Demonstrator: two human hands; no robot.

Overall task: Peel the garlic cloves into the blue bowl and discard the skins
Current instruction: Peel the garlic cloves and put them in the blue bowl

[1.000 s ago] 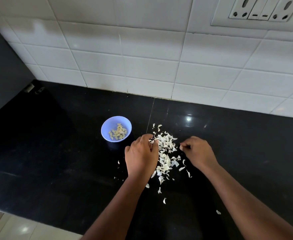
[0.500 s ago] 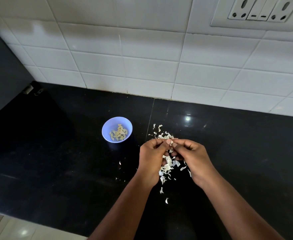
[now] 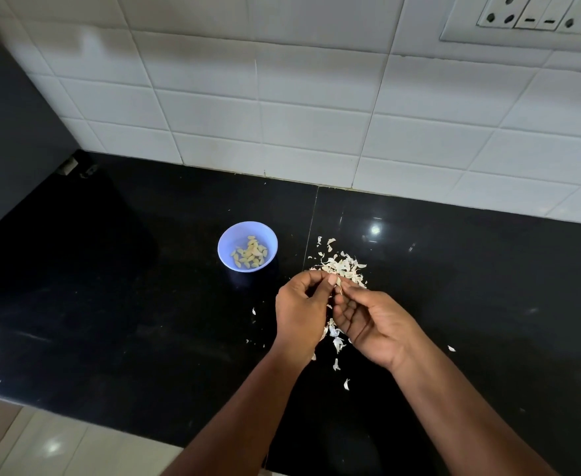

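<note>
Head view: two hands (image 3: 338, 314) pinch one clove (image 3: 338, 282); one blue bowl (image 3: 228, 239).

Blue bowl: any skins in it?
No, the blue bowl holds only peeled cloves; the skins lie on the counter.

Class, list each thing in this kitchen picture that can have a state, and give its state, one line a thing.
blue bowl: upright on the counter, holding peeled cloves
peeled cloves: lying loose in the bowl
garlic clove: pinched between both hands' fingertips
left hand: fingers curled, pinching the clove
right hand: fingers curled, pinching the clove
skins: heaped and scattered on the black counter
</note>
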